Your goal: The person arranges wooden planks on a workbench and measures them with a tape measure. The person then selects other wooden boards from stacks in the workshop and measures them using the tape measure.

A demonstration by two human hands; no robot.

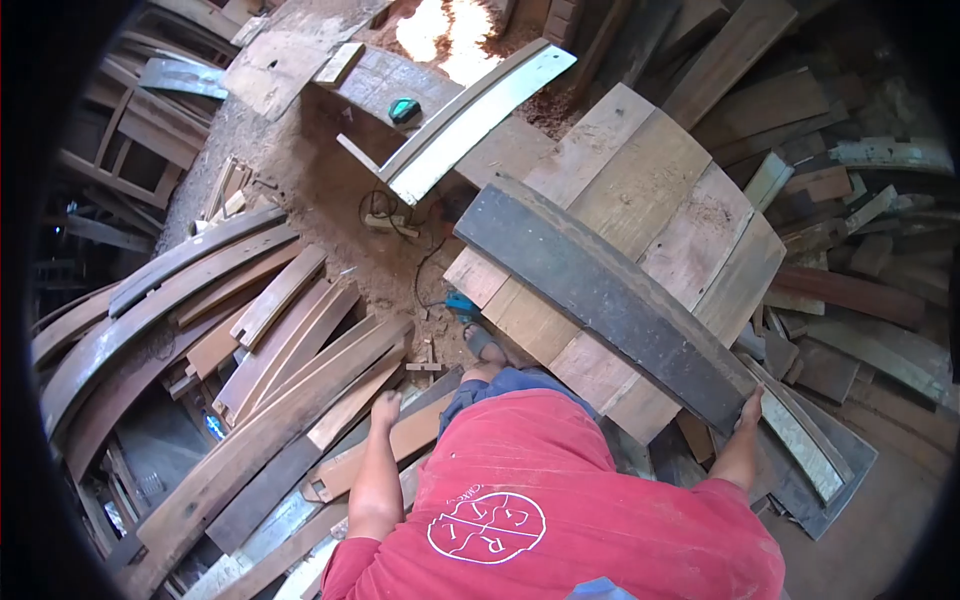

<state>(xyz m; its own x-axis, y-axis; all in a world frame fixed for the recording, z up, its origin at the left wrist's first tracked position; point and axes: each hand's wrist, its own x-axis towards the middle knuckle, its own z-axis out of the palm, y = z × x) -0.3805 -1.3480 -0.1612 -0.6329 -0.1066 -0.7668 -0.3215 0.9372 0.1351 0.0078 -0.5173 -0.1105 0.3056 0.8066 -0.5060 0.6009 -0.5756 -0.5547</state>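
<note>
A long dark curved board (600,300) lies slantwise across a top of light wooden planks (650,170). My right hand (751,408) is closed on its near right end, with the fingers partly hidden by the wood. My left hand (385,408) hangs at my left side with its fingers curled and nothing visible in it. Below that hand are long timbers (290,430) from the pile on the left.
Beyond the planks, a pale curved board (485,120) rests on another bench beside a green tool (404,110). A blue-green power tool (461,304) with a cable lies near my foot (484,345). Stacked curved timbers (160,290) fill the left; wood offcuts (870,260) crowd the right.
</note>
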